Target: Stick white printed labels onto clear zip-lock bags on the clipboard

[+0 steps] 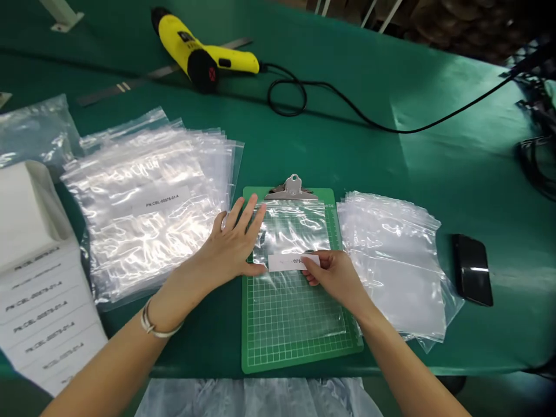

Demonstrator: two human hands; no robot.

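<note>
My right hand (332,275) pinches the right end of a small white printed label (282,263), which lies over a clear zip bag (299,310). Under the bag is a green gridded clipboard (269,356), its metal clip (293,187) at the top edge. My left hand (237,243) spreads its fingers at the bag's upper left side, fingertips near the bag's zip edge and thumb near the label's left end. I cannot tell whether the label is stuck to the bag.
Labelled clear bags (152,231) lie stacked on the left, plain ones (395,260) on the right. A label sheet (47,324) is at far left. A phone (472,270) lies at right. Behind are a yellow heat gun (182,43), its black cord (347,104) and a steel ruler (108,91).
</note>
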